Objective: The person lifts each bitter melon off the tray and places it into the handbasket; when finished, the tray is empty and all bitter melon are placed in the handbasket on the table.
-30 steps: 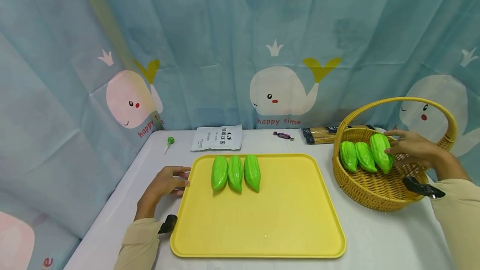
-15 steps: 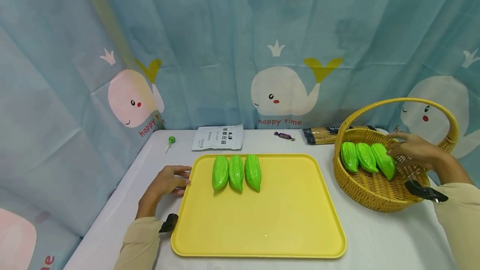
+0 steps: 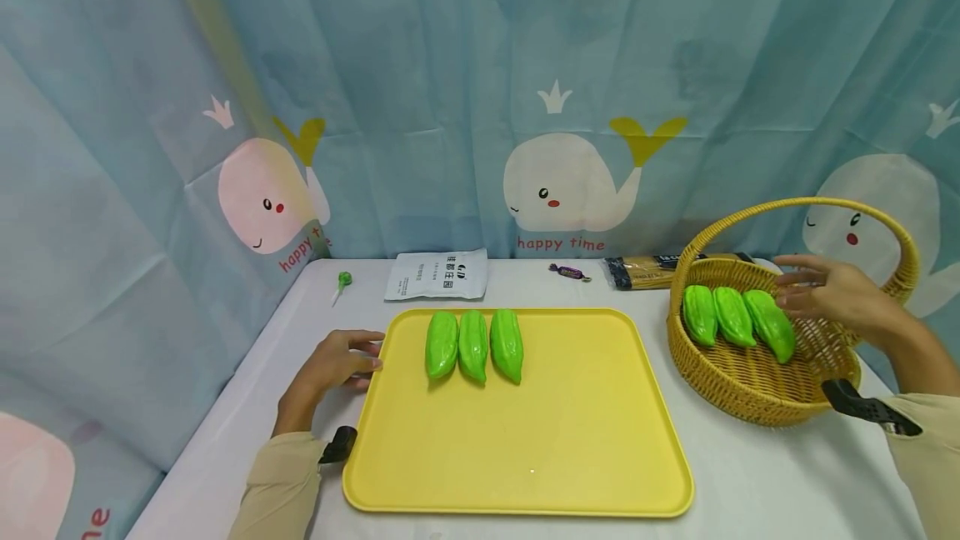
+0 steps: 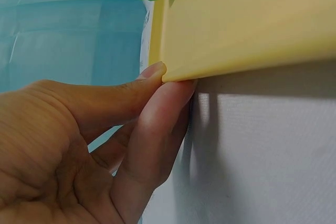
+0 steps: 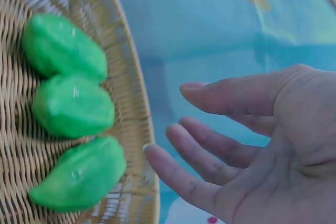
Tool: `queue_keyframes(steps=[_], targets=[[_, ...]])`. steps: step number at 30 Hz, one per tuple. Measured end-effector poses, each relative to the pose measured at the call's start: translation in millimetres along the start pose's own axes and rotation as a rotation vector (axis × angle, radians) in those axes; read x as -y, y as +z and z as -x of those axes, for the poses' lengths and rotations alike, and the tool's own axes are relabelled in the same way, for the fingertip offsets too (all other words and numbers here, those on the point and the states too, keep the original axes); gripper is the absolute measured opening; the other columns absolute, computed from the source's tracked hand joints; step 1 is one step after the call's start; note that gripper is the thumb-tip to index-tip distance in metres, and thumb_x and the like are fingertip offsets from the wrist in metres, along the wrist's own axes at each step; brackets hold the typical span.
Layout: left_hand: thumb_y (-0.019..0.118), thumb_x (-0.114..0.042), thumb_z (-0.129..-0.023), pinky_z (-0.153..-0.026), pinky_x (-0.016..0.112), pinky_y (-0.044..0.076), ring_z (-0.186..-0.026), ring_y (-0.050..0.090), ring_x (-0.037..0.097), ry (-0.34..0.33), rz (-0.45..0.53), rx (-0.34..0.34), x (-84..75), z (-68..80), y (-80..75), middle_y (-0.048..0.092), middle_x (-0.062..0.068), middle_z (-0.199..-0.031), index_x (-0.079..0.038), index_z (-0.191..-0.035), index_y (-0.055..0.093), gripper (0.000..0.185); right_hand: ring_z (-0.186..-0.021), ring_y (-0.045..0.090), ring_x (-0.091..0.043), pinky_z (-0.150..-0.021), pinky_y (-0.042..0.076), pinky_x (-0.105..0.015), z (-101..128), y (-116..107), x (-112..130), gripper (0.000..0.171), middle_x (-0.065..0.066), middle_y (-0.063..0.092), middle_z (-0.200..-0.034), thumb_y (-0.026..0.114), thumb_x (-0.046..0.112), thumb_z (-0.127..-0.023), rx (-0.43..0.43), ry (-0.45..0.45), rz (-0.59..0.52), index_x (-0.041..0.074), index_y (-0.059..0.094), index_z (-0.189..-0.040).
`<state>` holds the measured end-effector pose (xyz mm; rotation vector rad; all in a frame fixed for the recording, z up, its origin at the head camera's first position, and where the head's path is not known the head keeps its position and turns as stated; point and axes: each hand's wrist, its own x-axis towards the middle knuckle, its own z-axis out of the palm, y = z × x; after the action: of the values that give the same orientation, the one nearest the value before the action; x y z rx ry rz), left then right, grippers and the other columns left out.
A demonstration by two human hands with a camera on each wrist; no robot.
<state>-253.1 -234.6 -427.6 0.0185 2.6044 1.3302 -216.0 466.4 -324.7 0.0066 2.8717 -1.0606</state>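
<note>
The right hand (image 3: 828, 294) hovers above the wicker basket (image 3: 750, 394), fingers straight and spread, holding nothing. Its fingertips are just beside the nearest of the three green gourds in the basket (image 3: 770, 324), with a small gap showing between them in the right wrist view. Those three lie side by side, touching one another, on the side of the basket floor that faces the yellow tray (image 3: 570, 440); the other side of the floor is bare weave. The basket handle (image 3: 810, 208) arches over the hand.

The left hand (image 3: 333, 365) rests on the worktop (image 3: 742, 482) against the tray's left edge. In the left wrist view the thumb tip and a finger (image 4: 157, 129) touch the tray's corner rim, lightly curled around it.

Three more green gourds (image 3: 473, 346) lie in a close row at the tray's far left, near its back rim. The rest of the tray surface is open. Basket and tray stand apart, with a strip of worktop between.

Beyond the tray's back rim lie a white packet (image 3: 437, 275), a lollipop (image 3: 342, 281), a wrapped candy (image 3: 567, 272) and a pasta pack (image 3: 641, 269).
</note>
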Motion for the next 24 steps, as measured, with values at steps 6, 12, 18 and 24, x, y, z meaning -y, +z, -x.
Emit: queue_keyframes(steps=[6,12,18,24], targets=[[0.074,-0.007,-0.097,-0.065,0.028,0.060,-0.074,0.067,0.016,-0.013,-0.003,-0.003,-0.5,0.5,-0.3,0.066,0.025,-0.132,0.002,-0.147,0.060,0.052,-0.101,0.063,0.000,-0.075,0.061,-0.029,15.2,17.4,21.8,0.077,-0.041,0.050,-0.146,0.069,0.025,-0.105,-0.079,-0.038,0.035,-0.006,0.029,-0.163],[0.075,-0.007,-0.096,-0.065,0.028,0.060,-0.076,0.066,0.016,0.007,-0.010,-0.009,-2.9,1.8,-1.5,0.067,0.025,-0.130,0.002,-0.146,0.060,0.053,-0.096,0.056,0.018,-0.076,0.057,-0.022,30.8,36.9,39.6,0.076,0.000,0.068,-0.130,0.072,0.028,-0.103,-0.089,-0.085,-0.032,0.000,0.034,-0.163],[0.075,-0.007,-0.096,-0.065,0.028,0.060,-0.077,0.066,0.015,0.011,-0.016,-0.014,-3.4,2.8,-1.7,0.067,0.025,-0.130,0.003,-0.146,0.061,0.052,-0.100,0.063,0.008,-0.076,0.060,-0.025,38.4,61.4,59.6,0.055,0.022,0.064,-0.117,0.072,0.017,-0.102,-0.086,-0.224,-0.136,0.009,0.051,-0.153],[0.074,-0.006,-0.097,-0.065,0.029,0.060,-0.077,0.067,0.016,0.013,-0.005,-0.005,-2.9,3.4,-0.9,0.066,0.026,-0.131,0.004,-0.146,0.060,0.052,-0.100,0.067,-0.001,-0.076,0.063,-0.030,38.8,86.7,87.7,0.057,0.006,0.068,-0.118,0.073,0.011,-0.101,-0.049,-0.307,-0.185,0.000,0.051,-0.152]])
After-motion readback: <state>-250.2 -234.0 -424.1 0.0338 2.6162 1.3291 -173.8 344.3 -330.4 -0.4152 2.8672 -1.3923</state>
